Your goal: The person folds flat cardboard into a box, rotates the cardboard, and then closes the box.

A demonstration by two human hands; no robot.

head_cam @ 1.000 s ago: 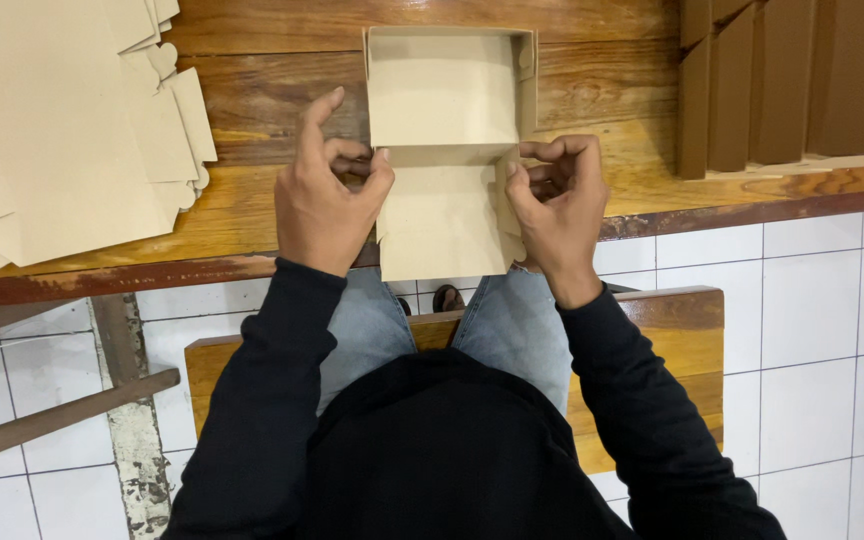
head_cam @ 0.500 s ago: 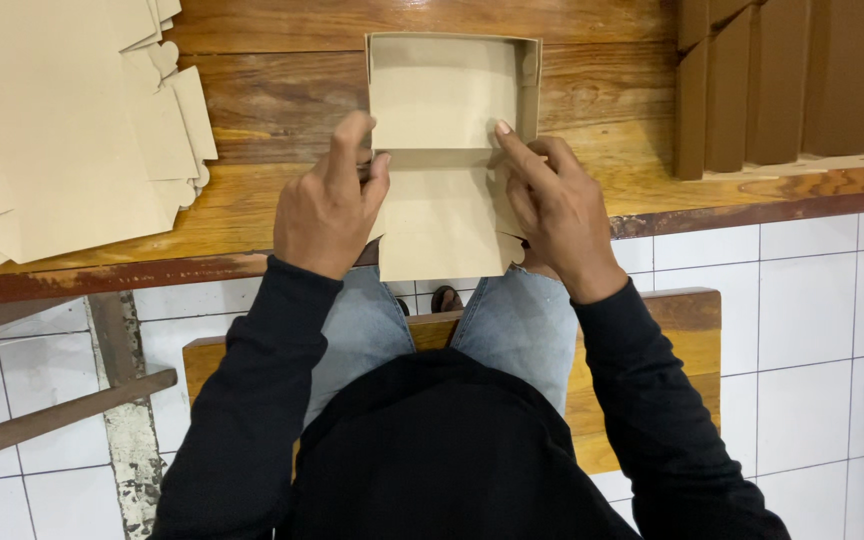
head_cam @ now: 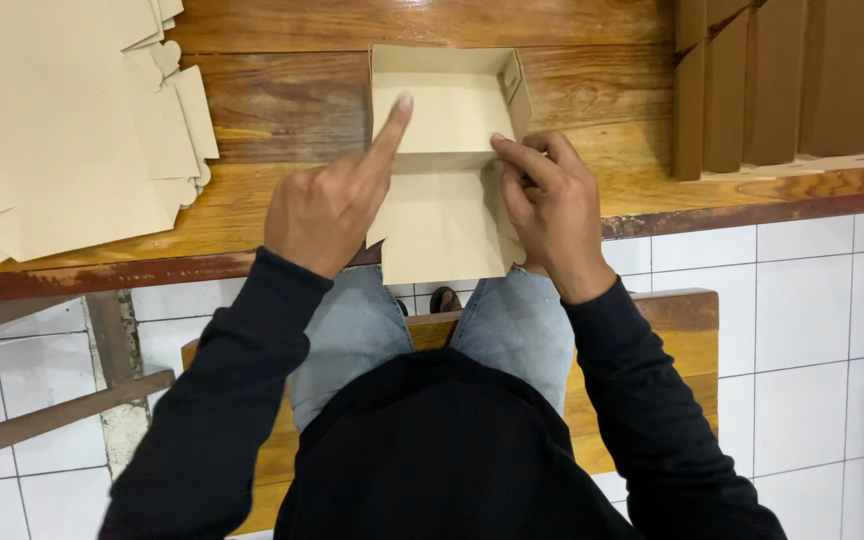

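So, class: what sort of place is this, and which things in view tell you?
Probably a small box-folding workshop: a stack of flat card blanks, finished folded boxes, and a half-folded box on a wooden workbench.

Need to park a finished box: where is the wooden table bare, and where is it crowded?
Bare wood lies between the flat cardboard stack and the half-folded box, and between that box and the standing folded pieces. The near edge is crowded: left hand and right hand are on the box's flap.
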